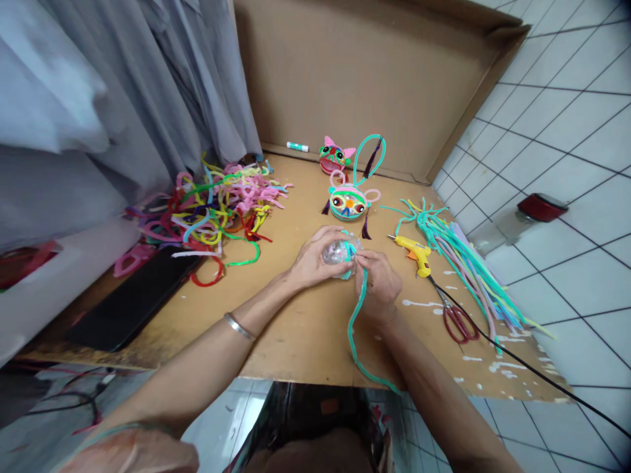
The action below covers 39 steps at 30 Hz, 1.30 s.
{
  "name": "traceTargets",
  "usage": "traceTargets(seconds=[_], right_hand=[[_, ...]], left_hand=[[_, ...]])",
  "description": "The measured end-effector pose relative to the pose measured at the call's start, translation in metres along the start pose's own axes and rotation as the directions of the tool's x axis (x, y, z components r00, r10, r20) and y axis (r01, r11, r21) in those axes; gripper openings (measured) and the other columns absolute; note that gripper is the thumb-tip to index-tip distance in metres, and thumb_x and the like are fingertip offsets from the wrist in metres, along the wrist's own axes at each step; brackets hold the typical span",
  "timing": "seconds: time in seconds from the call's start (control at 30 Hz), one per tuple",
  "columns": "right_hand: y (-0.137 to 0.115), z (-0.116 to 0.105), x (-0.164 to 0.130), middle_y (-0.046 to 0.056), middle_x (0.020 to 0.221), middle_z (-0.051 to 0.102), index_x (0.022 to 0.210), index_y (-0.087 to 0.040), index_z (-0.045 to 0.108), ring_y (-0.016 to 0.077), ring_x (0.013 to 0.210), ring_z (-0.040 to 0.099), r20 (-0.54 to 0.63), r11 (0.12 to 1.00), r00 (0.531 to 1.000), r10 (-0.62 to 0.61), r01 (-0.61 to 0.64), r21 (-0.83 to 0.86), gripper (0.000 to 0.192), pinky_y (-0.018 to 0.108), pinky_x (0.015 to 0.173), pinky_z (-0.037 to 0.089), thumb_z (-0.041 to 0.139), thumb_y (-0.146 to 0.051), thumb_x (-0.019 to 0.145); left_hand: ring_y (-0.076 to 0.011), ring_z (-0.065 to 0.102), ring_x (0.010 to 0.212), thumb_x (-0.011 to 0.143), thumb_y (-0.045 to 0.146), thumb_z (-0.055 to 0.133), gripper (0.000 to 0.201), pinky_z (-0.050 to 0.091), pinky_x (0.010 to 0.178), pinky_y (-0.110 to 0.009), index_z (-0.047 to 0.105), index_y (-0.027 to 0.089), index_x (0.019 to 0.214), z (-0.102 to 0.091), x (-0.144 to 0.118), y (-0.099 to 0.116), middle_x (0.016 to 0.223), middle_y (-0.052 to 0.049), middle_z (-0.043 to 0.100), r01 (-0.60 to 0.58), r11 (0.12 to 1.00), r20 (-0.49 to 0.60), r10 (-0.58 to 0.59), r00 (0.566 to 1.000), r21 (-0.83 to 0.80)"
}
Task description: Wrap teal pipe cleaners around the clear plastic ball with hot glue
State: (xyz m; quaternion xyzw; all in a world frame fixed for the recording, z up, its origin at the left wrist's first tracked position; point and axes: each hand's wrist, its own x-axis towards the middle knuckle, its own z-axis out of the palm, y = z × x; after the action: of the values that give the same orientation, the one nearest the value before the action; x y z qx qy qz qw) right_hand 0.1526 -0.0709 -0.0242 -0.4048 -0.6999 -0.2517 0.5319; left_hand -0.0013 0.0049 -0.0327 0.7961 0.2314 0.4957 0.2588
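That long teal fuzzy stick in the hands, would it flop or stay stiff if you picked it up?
The teal pipe cleaner probably bends easily yet keeps its shape: it curves off the table edge unsupported. It looks thin, so likely very light. The right hand pinches it.

Fuzzy teal pipe cleaner (355, 322); clear glossy plastic ball (336, 253); matt cardboard tabletop (305, 328).

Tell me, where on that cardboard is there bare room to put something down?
Bare board lies between the black slab, the left hand and the front edge, and behind the pipe-cleaner heap toward the glue stick. Crowded: around the glue gun, scissors and teal stems.
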Motion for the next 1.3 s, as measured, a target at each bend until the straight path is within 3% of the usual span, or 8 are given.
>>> traceTargets(seconds=[0.17, 0.63, 0.97, 1.3], right_hand=[[0.002, 0.001, -0.001, 0.005, 0.083, 0.075, 0.093, -0.021, 0.062, 0.0155, 0.08, 0.073, 0.031, 0.998, 0.998, -0.057, 0.057, -0.029, 0.012, 0.027, 0.072, 0.06, 0.056, -0.011, 0.092], [0.0, 0.003, 0.002, 0.008, 0.086, 0.075, 0.094, -0.02, 0.06, 0.0166, 0.08, 0.073, 0.071, 0.993, 0.995, -0.073, 0.078, -0.084, 0.011, 0.027, 0.07, 0.057, 0.056, -0.01, 0.091], [0.001, 0.002, 0.003, 0.007, 0.087, 0.077, 0.098, -0.021, 0.063, 0.0171, 0.084, 0.074, 0.058, 0.999, 0.998, -0.033, 0.032, 0.025, 0.014, 0.029, 0.076, 0.058, 0.058, -0.011, 0.09], [-0.001, 0.0, 0.01, 0.005, 0.086, 0.077, 0.091, -0.022, 0.064, 0.0166, 0.08, 0.074, 0.058, 0.993, 0.994, 0.088, -0.092, 0.07, 0.011, 0.029, 0.073, 0.056, 0.055, -0.015, 0.092]], left_hand=[[-0.0281, 0.061, 0.12, 0.074, 0.042, 0.076, 0.047, 0.049, 0.103, -0.046, 0.065, 0.02, 0.114, -0.001, 0.0, 0.001, 0.129, -0.014, 0.062, 0.018, 1.0, 0.012, -0.018, 1.0, 0.007], [-0.0273, 0.06, 0.122, 0.076, 0.039, 0.074, 0.049, 0.049, 0.103, -0.043, 0.063, 0.019, 0.119, -0.001, -0.002, -0.004, 0.132, -0.015, 0.059, -0.019, 0.999, 0.035, 0.018, 0.999, 0.04], [-0.0275, 0.06, 0.123, 0.077, 0.042, 0.073, 0.051, 0.05, 0.104, -0.044, 0.062, 0.019, 0.121, -0.001, -0.003, -0.008, 0.131, -0.015, 0.06, -0.043, 0.997, 0.03, 0.042, 0.999, 0.061], [-0.0268, 0.06, 0.122, 0.078, 0.044, 0.073, 0.05, 0.05, 0.104, -0.043, 0.062, 0.021, 0.12, 0.0, -0.002, -0.005, 0.129, -0.014, 0.063, -0.037, 0.998, 0.024, 0.035, 0.999, 0.058]])
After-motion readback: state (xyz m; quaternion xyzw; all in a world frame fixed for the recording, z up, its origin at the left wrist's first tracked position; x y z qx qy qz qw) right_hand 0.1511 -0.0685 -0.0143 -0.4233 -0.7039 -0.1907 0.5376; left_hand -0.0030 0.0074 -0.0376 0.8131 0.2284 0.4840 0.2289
